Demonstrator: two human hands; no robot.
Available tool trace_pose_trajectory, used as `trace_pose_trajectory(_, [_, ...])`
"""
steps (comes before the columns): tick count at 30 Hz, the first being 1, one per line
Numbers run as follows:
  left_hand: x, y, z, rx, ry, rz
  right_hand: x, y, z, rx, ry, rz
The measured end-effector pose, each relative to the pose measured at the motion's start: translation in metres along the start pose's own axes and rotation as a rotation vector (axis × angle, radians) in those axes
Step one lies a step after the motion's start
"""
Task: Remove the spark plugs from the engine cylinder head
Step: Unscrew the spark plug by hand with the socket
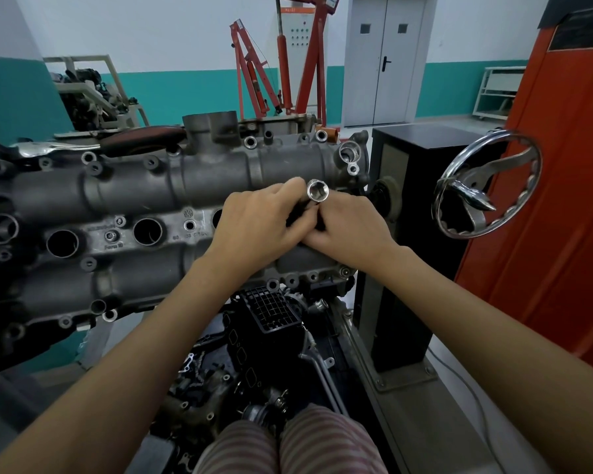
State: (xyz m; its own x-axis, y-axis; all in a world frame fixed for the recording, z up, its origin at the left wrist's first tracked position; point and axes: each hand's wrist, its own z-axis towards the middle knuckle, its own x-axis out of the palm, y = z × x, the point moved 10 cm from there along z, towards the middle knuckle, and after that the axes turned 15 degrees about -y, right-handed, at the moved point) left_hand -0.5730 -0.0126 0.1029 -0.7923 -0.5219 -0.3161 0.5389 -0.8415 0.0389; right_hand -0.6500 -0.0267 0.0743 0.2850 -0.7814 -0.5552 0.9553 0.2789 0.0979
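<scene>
Your left hand [261,224] and right hand [348,227] both pinch the spark plug socket [317,192], hex opening toward you, probably fitting its driver; open wells [148,231] wait at nine o'clock.

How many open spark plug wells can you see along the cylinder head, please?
3: one at the left, one mid-left, and one partly covered by the left hand. Another may be hidden under the hands.

Hands over cylinder head, right end.
Socket [317,191] between both hands above cylinder head [124,186]; handwheel [486,184] right; hoist [274,66] behind.
</scene>
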Motion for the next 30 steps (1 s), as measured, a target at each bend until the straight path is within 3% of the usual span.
trace_pose_trajectory(5, [-0.0002, 0.0083, -0.0008, -0.067, -0.001, -0.04, -0.0077, 0.0042, 0.0004, -0.014, -0.054, 0.022])
trace_pose_trajectory(13, [0.0018, 0.0044, -0.0003, -0.069, 0.03, -0.051, -0.0007, 0.0049, -0.0013, -0.024, 0.024, 0.008])
trace_pose_trajectory(24, [0.0048, 0.008, -0.0013, -0.06, 0.049, -0.021, -0.0075, 0.0013, 0.0005, 0.018, -0.053, 0.038])
trace_pose_trajectory(30, [0.0076, 0.0073, -0.0014, -0.078, 0.073, -0.041, -0.0046, 0.0068, -0.001, -0.029, -0.006, 0.042])
